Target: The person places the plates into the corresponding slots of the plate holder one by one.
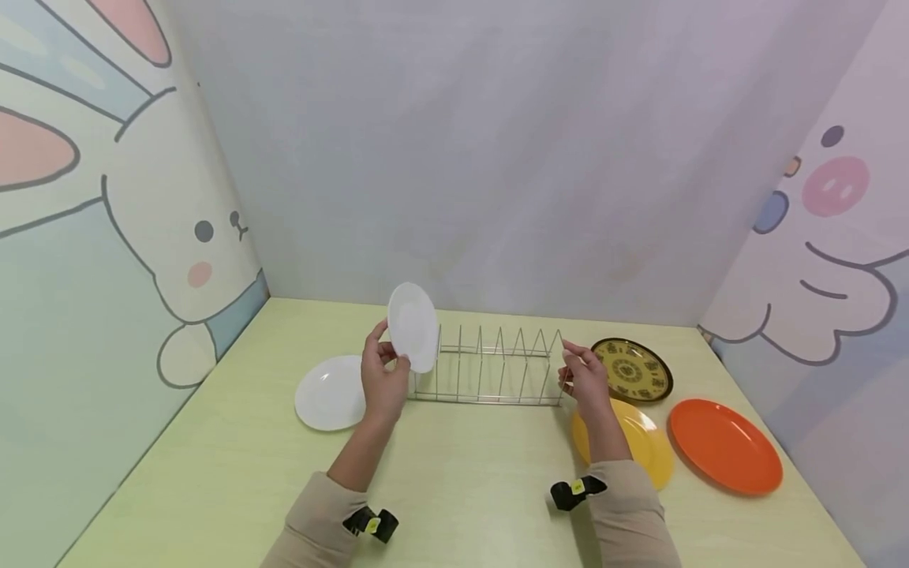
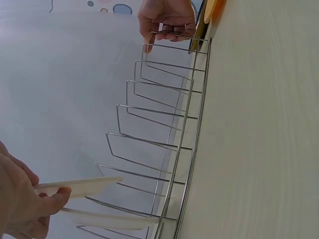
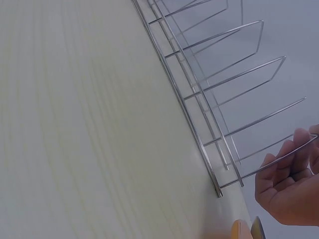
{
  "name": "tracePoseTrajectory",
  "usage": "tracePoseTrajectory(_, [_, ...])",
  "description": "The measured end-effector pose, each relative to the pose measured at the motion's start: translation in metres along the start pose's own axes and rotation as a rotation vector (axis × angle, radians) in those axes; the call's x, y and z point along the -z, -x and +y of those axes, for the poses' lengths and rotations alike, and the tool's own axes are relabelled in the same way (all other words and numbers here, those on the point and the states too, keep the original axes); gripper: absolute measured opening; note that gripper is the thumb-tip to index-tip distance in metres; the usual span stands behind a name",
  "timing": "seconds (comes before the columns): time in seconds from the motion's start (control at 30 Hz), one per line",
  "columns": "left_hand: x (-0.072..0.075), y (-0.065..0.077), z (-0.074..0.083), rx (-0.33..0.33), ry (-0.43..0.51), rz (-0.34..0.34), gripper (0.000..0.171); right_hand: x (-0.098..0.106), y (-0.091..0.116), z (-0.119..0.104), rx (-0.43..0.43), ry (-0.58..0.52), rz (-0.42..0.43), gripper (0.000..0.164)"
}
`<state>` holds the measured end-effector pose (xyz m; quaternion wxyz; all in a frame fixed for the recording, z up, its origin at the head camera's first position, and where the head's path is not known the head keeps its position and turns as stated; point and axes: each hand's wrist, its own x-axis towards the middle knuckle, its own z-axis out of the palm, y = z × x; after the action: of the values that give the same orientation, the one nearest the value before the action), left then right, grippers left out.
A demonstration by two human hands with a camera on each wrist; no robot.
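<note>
My left hand [image 1: 384,383] pinches a small white plate [image 1: 413,327] between thumb and fingers. The plate is tipped up on edge over the left end of the wire dish rack [image 1: 490,401]. A second white plate [image 2: 107,219] stands in the rack's end slot, just beside the held one in the left wrist view; from the head it is mostly hidden. At the rack's right end, my right hand [image 1: 586,379] holds the last wire loop, its fingers [image 3: 284,162] curled about the wire.
A larger white plate [image 1: 328,394] lies flat left of the rack. To the right lie a patterned plate with a dark rim [image 1: 649,379], a yellow plate [image 1: 649,450] partly under my right forearm, and an orange oval plate [image 1: 726,446]. A curtain-like wall [image 1: 454,158] stands behind the table.
</note>
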<state>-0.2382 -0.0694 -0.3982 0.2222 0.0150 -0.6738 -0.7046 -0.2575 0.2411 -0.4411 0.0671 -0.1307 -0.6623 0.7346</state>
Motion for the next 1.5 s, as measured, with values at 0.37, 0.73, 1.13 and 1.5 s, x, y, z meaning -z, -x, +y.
tracePoseTrajectory(0.37, [-0.006,0.012,-0.008,-0.131,-0.139,-0.049,0.057,0.003,0.002,-0.002,0.015,-0.01,0.001,0.03])
tracePoseTrajectory(0.73, [-0.011,0.012,-0.019,-0.205,-0.28,-0.115,0.055,0.003,0.002,-0.001,0.007,0.003,0.0,0.031])
tracePoseTrajectory(1.13, [-0.003,0.005,-0.014,-0.219,-0.439,-0.122,0.046,0.002,0.001,0.001,0.025,-0.008,-0.001,0.035])
tracePoseTrajectory(1.5, [0.002,0.003,-0.014,-0.182,-0.527,-0.14,0.039,0.001,0.003,0.003,0.012,-0.009,0.0,0.031])
